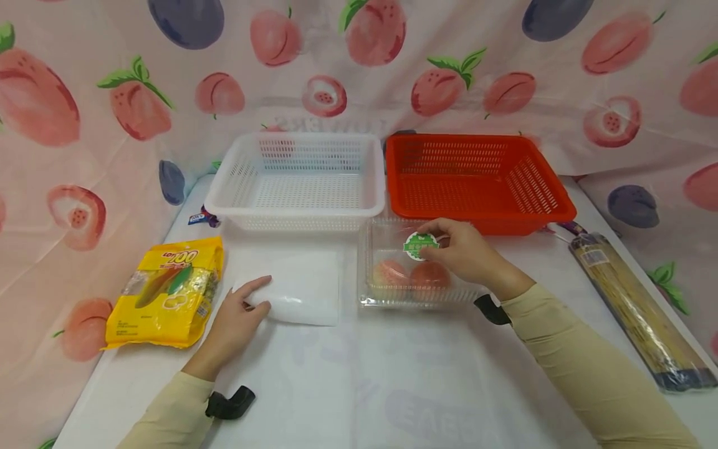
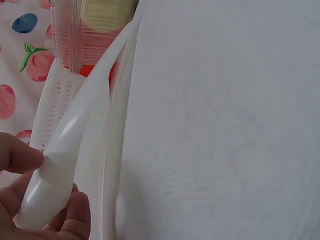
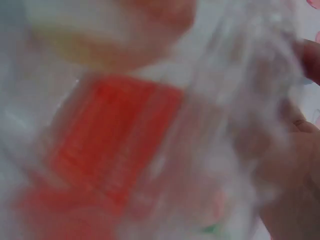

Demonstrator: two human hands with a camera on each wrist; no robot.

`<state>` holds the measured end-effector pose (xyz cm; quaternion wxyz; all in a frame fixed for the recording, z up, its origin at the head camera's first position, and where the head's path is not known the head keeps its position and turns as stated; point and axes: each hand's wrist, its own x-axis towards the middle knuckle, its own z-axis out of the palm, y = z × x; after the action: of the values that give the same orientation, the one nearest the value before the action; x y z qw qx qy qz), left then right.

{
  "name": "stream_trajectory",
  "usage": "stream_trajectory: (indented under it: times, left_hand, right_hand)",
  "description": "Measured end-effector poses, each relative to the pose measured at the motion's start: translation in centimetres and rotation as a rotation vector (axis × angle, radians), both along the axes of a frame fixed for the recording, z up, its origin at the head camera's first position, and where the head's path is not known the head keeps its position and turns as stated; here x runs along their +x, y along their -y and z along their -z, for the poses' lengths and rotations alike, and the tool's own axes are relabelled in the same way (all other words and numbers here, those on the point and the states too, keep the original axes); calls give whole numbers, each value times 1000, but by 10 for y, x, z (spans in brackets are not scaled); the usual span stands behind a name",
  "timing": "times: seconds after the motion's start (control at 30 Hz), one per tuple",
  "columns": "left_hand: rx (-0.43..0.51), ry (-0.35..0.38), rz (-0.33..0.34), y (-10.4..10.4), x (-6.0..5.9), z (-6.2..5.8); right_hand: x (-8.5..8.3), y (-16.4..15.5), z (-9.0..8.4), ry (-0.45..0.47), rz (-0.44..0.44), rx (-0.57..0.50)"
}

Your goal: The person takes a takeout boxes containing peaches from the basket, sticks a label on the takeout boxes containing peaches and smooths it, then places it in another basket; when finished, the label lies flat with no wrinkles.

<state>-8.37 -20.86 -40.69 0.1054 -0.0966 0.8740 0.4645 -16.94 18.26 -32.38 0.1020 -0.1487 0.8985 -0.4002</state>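
Observation:
My left hand (image 1: 255, 296) pinches the near left edge of a flat white plastic bag (image 1: 303, 290) that lies on the table. The left wrist view shows the thumb and fingers (image 2: 75, 215) closed on the bag's folded edge (image 2: 65, 165). My right hand (image 1: 443, 240) sits on top of a clear clamshell box (image 1: 387, 293), with its fingers curled over the lid by a green round sticker (image 1: 417, 246). Inside the box are peach-coloured fruits (image 1: 429, 274). The right wrist view is blurred and shows only the clear box (image 3: 210, 125) and part of the hand (image 3: 295, 150).
A white basket (image 1: 303, 212) and a red basket (image 1: 477, 215) stand side by side behind the box. A yellow snack bag (image 1: 168, 290) lies at the left. A long pack of spaghetti (image 1: 634, 305) lies along the right edge. A fruit-print cloth surrounds the white table (image 1: 359, 386).

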Motion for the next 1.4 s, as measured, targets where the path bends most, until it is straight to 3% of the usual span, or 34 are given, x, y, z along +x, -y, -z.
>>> stream_trajectory:
  times: [0.17, 0.43, 0.63, 0.93, 1.4]
  left_hand:
    - [-6, -35, -1, 1, -2, 0]
    - [-62, -21, 16, 0, -2, 1]
    - [-62, -42, 40, 1, -3, 0]
    - [-96, 21, 36, -1, -1, -1]
    - [-126, 57, 73, 0, -1, 3]
  right_hand:
    - [-3, -1, 5, -29, 15, 60]
    - [-7, -2, 11, -99, -3, 118]
    - [-9, -4, 14, -80, 17, 120]
    - [-10, -2, 13, -113, 26, 169]
    - [-11, -1, 16, -148, -13, 249]
